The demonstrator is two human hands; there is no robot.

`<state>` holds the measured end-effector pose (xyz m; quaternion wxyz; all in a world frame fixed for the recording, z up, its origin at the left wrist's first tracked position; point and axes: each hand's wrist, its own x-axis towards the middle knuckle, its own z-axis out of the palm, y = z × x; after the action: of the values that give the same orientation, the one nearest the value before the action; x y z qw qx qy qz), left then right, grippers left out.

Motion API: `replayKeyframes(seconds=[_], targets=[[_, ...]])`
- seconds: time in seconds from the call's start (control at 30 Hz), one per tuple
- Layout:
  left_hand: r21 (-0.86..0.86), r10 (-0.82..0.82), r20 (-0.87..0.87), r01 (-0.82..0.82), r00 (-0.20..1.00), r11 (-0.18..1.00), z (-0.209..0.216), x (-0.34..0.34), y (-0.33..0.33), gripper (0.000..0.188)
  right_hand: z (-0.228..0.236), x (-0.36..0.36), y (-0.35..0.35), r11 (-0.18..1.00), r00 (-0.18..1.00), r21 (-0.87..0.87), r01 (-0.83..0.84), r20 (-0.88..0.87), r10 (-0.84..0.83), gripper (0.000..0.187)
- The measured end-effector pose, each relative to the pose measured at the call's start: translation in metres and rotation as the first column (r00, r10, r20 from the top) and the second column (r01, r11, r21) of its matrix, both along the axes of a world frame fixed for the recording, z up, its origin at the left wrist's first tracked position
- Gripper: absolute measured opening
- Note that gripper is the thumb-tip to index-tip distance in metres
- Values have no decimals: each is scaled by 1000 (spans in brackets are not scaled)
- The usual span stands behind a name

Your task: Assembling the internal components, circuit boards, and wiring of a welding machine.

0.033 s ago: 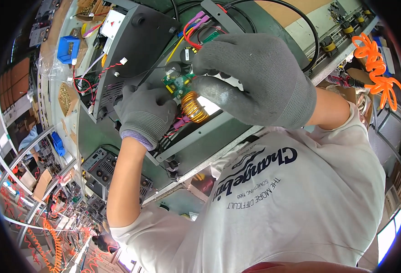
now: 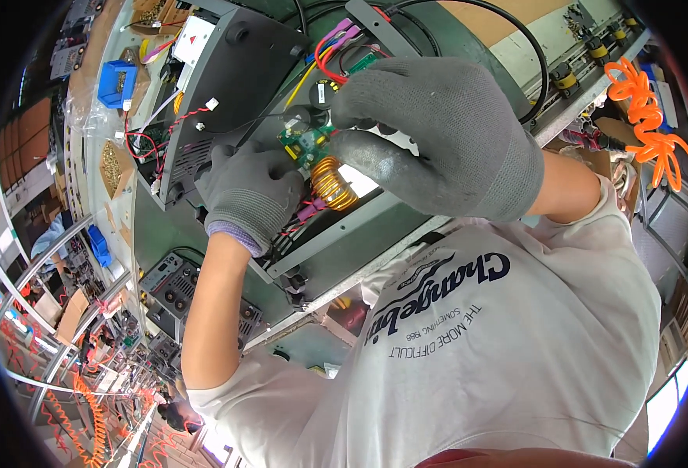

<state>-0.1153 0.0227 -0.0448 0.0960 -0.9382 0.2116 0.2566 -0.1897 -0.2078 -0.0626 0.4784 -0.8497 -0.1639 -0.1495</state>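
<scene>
Both hands wear grey knit gloves and work over an opened metal equipment case (image 2: 344,228). My left hand (image 2: 254,191) is at its left side, fingers curled down beside a green circuit board (image 2: 306,144); its fingertips are hidden. My right hand (image 2: 445,140) reaches in from the right, thumb and bent fingers drawn together at the board's right edge. Whatever either hand grips is out of sight. A copper-wound toroid coil (image 2: 334,186) sits between the hands. Black round capacitors (image 2: 322,93) stand beyond the board. Red, yellow and blue wires (image 2: 327,56) with purple sleeves run at the far side.
A dark vented cover panel (image 2: 242,70) stands at the far left, with loose red wires (image 2: 145,148) beside it. Further left are a blue parts bin (image 2: 118,84) and a box of small brass-coloured parts (image 2: 112,168). A thick black cable (image 2: 543,62) loops at the right.
</scene>
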Motion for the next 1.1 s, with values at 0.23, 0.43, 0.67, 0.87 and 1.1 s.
replayKeyframes(seconds=[0.23, 0.43, 0.67, 0.87, 1.1], targets=[[69, -15, -71, 20, 997, 997, -3, 4, -5, 27, 3, 0, 0, 1000, 1000, 23, 11, 11, -11, 15], [-61, -366, -121, 361, 923, 931, -8, 14, 12, 18, 4, 0, 0, 1000, 1000, -7, -9, 11, 9, 14], [61, -109, -154, 120, 982, 991, -1, 9, -9, 26, 7, 0, 0, 1000, 1000, -20, -2, 8, 2, 11], [85, 55, -138, -43, 989, 995, -11, 9, -10, 34, 8, 1, 0, 999, 1000, -31, -10, 10, 10, 12], [91, -7, -243, 30, 970, 995, -2, 14, -8, 37, 8, 0, 2, 1000, 1000, 6, -16, -1, 16, 13]])
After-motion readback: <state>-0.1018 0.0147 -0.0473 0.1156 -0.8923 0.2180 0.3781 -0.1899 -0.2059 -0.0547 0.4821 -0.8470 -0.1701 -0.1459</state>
